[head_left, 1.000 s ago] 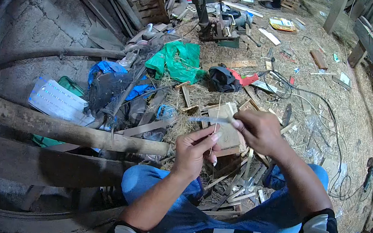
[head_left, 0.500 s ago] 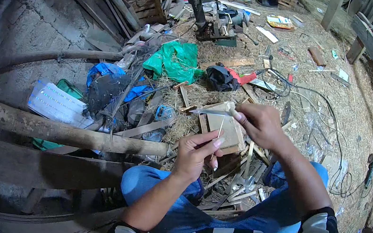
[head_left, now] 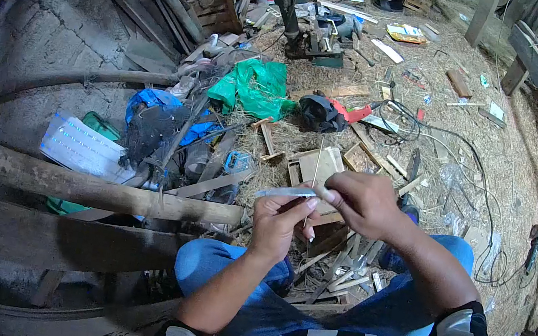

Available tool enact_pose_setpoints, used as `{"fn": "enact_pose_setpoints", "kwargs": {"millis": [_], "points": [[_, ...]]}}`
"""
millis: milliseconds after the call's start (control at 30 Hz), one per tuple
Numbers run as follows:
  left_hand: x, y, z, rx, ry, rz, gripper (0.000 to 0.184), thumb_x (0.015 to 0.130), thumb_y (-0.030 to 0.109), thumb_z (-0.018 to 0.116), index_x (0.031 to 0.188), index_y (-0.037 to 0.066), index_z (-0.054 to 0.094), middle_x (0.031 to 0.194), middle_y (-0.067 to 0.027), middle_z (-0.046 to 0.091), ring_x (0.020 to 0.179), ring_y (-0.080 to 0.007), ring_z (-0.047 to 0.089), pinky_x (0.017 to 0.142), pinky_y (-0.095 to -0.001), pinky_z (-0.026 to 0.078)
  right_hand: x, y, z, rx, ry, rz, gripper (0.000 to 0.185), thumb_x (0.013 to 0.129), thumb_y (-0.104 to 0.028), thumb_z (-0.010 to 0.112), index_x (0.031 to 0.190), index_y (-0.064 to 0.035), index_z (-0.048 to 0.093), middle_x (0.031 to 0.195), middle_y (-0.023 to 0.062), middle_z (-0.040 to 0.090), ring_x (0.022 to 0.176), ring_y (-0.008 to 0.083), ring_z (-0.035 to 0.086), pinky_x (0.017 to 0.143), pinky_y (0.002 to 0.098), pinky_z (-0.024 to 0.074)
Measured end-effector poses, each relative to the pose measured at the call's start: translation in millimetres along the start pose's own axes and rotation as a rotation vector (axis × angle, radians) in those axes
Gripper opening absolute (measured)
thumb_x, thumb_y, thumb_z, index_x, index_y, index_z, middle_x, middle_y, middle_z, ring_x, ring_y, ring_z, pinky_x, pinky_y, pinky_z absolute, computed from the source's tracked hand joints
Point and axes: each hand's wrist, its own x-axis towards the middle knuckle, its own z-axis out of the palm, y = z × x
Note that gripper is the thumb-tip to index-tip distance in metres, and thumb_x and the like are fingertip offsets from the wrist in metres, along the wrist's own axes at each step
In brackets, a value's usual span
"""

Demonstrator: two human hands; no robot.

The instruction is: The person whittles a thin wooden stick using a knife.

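Between its thumb and fingers, my left hand (head_left: 280,226) pinches a thin wooden stick (head_left: 318,161) that stands nearly upright. My right hand (head_left: 363,204) is closed round the pale handle of a knife (head_left: 286,192). The blade points left and lies across the stick, just above my left thumb and close to the left fingers. Below and behind the hands is a small wooden box (head_left: 330,165) with a light panel on top, partly hidden by my right hand.
A bamboo pole (head_left: 94,186) runs in from the left. Beyond the hands lie a green plastic bag (head_left: 252,89), a black and red tool (head_left: 331,113) with a cable, and a metal stand (head_left: 313,47). Wood scraps (head_left: 349,282) lie between my knees. A person's dark shoe (head_left: 388,5) shows at the top.
My right hand has come down and the knife blade with it, from above the left hand to just over the left thumb. My left hand stays nearly in place with the stick.
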Motion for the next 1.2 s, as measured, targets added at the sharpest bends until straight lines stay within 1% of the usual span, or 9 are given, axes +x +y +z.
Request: {"fn": "enact_pose_setpoints", "kwargs": {"millis": [300,400,533,600,733,833,900,1067,1200], "points": [[0.0,-2.3,0.5,0.01,-0.045,0.059,0.021,0.092,0.003,0.068,0.112,-0.002,0.072,0.083,-0.0101,0.071,0.062,-0.012,0.063,0.046,-0.0245,0.05,-0.8,5.6,-0.8,-0.042,0.014,-0.058,0.02,0.096,-0.032,0.061,0.098,-0.0129,0.064,0.074,0.0098,0.063,0.069,0.034,0.065,0.056,0.0463,0.0476],[1.8,-5.0,0.6,-0.022,0.005,0.057,0.026,0.093,0.005,0.07,0.118,-0.002,0.07,0.077,-0.0114,0.07,0.053,-0.0125,0.061,0.048,-0.0253,0.052,1.3,14.1,-3.1,-0.078,0.014,0.007,0.024,0.098,-0.036,0.06,0.097,-0.0131,0.066,0.077,0.0093,0.065,0.071,0.0336,0.066,0.057,0.046,0.048],[2.7,-2.5,0.6,-0.02,0.044,0.051,0.025,0.093,0.006,0.07,0.117,-0.002,0.071,0.077,-0.0125,0.07,0.052,-0.0128,0.061,0.048,-0.0255,0.052,4.9,24.5,-5.7,-0.11,0.041,0.051,0.027,0.099,-0.038,0.058,0.095,-0.0131,0.067,0.077,0.0095,0.066,0.071,0.0351,0.065,0.059,0.0474,0.0481],[4.1,-4.2,-4.0,-0.034,0.045,0.002,0.028,0.092,0.001,0.068,0.119,-0.001,0.071,0.091,-0.0111,0.072,0.065,-0.0146,0.065,0.046,-0.0255,0.05,4.9,28.1,-4.6,-0.106,0.046,0.056,0.027,0.099,-0.038,0.058,0.094,-0.0132,0.067,0.077,0.0101,0.066,0.072,0.035,0.066,0.059,0.0474,0.0484],[-2.3,0.1,-1.0,-0.031,0.052,-0.027,0.027,0.091,0.001,0.069,0.118,0.0,0.071,0.091,-0.01,0.072,0.065,-0.014,0.065,0.045,-0.0253,0.05,12.9,37.1,-9.6,-0.094,0.079,0.183,0.027,0.099,-0.038,0.058,0.094,-0.0126,0.068,0.078,0.0116,0.067,0.073,0.035,0.066,0.06,0.0474,0.0491],[-2.6,0.2,2.2,0.001,0.055,-0.048,0.024,0.091,0.002,0.069,0.115,0.0,0.072,0.09,-0.0096,0.072,0.065,-0.0132,0.065,0.045,-0.025,0.049,10.0,24.2,-8.6,-0.117,0.043,0.138,0.026,0.098,-0.037,0.059,0.095,-0.0124,0.067,0.078,0.0125,0.067,0.072,0.0358,0.066,0.06,0.0475,0.0492],[0.4,-1.9,-0.2,-0.005,0.068,-0.053,0.023,0.091,0.002,0.07,0.113,0.0,0.073,0.09,-0.0095,0.072,0.065,-0.0136,0.065,0.045,-0.0257,0.05,3.2,17.5,5.1,-0.058,0.056,0.006,0.025,0.098,-0.036,0.059,0.092,-0.0123,0.065,0.076,0.0124,0.066,0.071,0.0365,0.065,0.059,0.0481,0.0481],[2.0,-6.5,-2.0,0.014,0.042,-0.02,0.024,0.091,0.003,0.07,0.114,0.001,0.073,0.087,-0.0096,0.072,0.063,-0.0144,0.065,0.046,-0.0265,0.05,8.5,18.8,-7.7,-0.086,-0.062,0.094,0.026,0.098,-0.033,0.06,0.099,-0.0083,0.068,0.08,0.0137,0.065,0.074,0.0356,0.065,0.063,0.0441,0.0488],[6.0,-9.2,-4.6,-0.015,0.044,-0.053,0.025,0.091,0.003,0.07,0.116,0.002,0.073,0.078,-0.0102,0.071,0.056,-0.0143,0.061,0.046,-0.0259,0.048,7.6,39.6,-1.9,-0.094,0.019,0.063,0.029,0.099,-0.036,0.058,0.099,-0.0089,0.068,0.079,0.0135,0.065,0.072,0.0359,0.065,0.062,0.0444,0.0484]]}}
